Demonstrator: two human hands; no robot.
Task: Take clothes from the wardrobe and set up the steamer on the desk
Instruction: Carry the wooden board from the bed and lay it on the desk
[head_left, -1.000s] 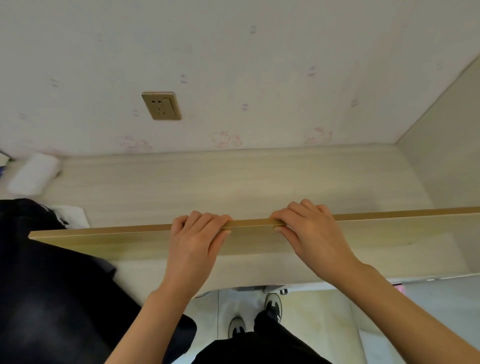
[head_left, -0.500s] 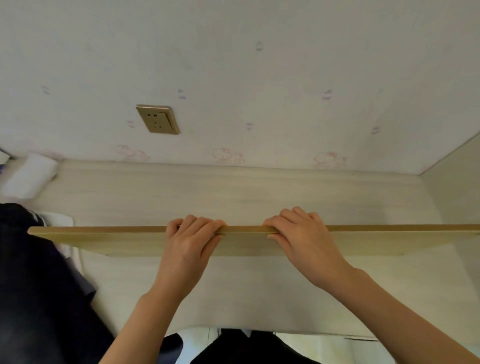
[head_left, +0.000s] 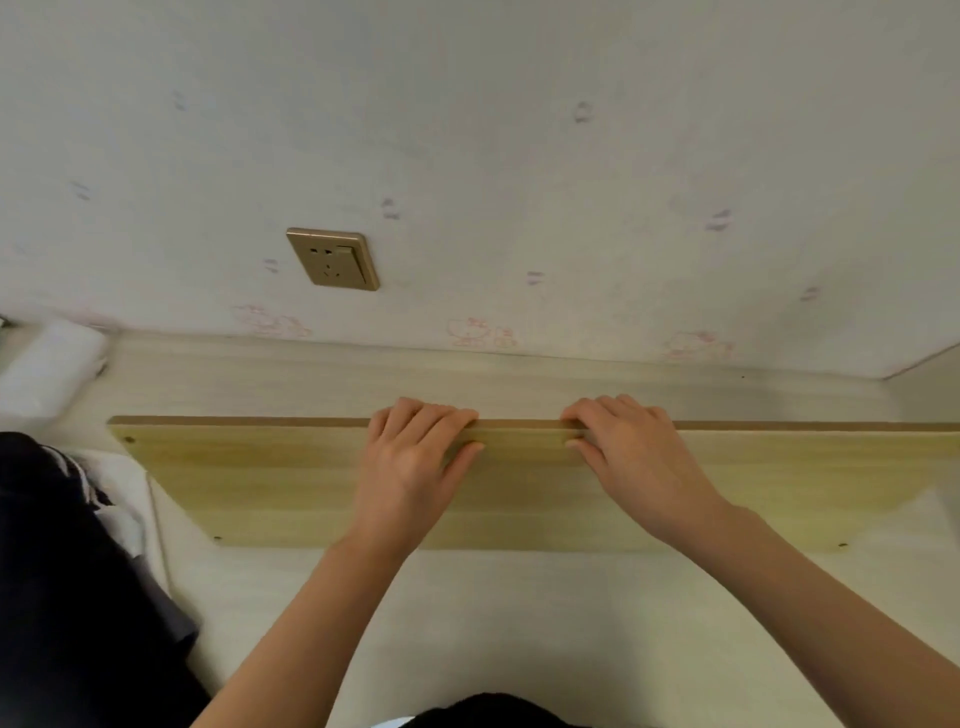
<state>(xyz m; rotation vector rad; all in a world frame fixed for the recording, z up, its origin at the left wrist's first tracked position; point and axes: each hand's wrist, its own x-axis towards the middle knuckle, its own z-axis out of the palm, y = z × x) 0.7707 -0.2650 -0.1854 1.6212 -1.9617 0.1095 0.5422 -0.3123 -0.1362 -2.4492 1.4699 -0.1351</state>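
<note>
My left hand (head_left: 415, 457) and right hand (head_left: 626, 452) each curl closed over the board's (head_left: 270, 478) far edge. Its long axis runs left-right across the desk (head_left: 519, 623), hands equally near its middle.

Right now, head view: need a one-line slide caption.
Both hands, left hand and right hand, grip the top edge of a wooden board over a pale desk, below a gold wall socket.

Both bare forearms are stretched forward, converging slightly. The left hand (head_left: 415, 462) and the right hand (head_left: 631, 457) are held palm-down, side by side but apart, fingers curled over an edge, thumbs pressed against its near face.
</note>
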